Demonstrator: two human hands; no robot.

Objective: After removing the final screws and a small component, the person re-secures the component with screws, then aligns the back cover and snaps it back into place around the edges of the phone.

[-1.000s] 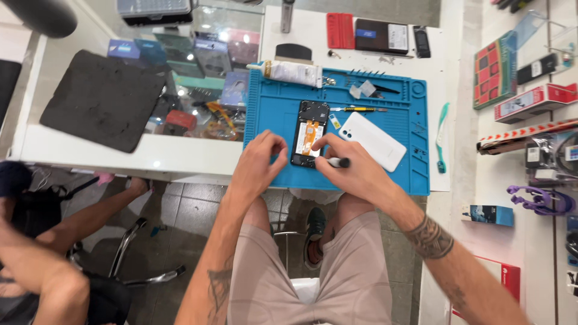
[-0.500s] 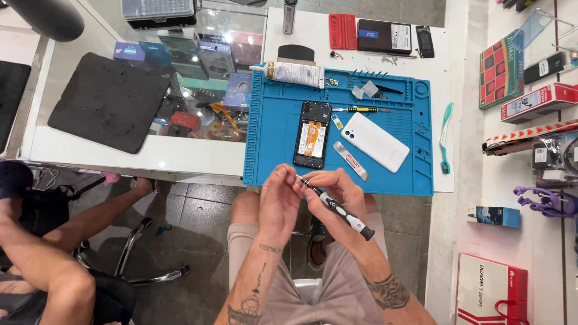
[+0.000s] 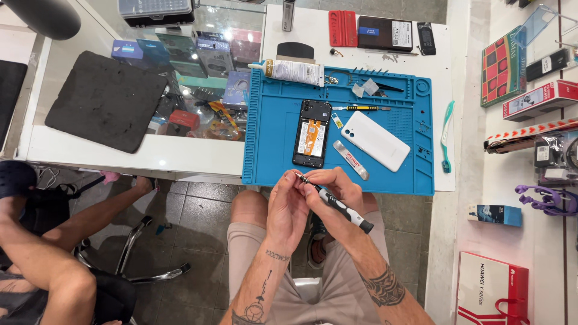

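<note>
Person's arms were bare, no sleeves, no gloves, no watch or rings seen. Left hand (image 3: 288, 207) led back to a forearm w/ dark tattoos: a small line of script near the wrist, below it a thin vertical design ending in a round emblem. Right hand (image 3: 337, 186) had a dark patterned tattoo band further up the forearm. Wore beige shorts, knees bare.

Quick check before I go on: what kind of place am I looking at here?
Most likely a phone repair counter in a small shop. An opened phone lies on a blue repair mat beside its white back cover, the right hand holds a small screwdriver, and boxed goods sit nearby.
</note>
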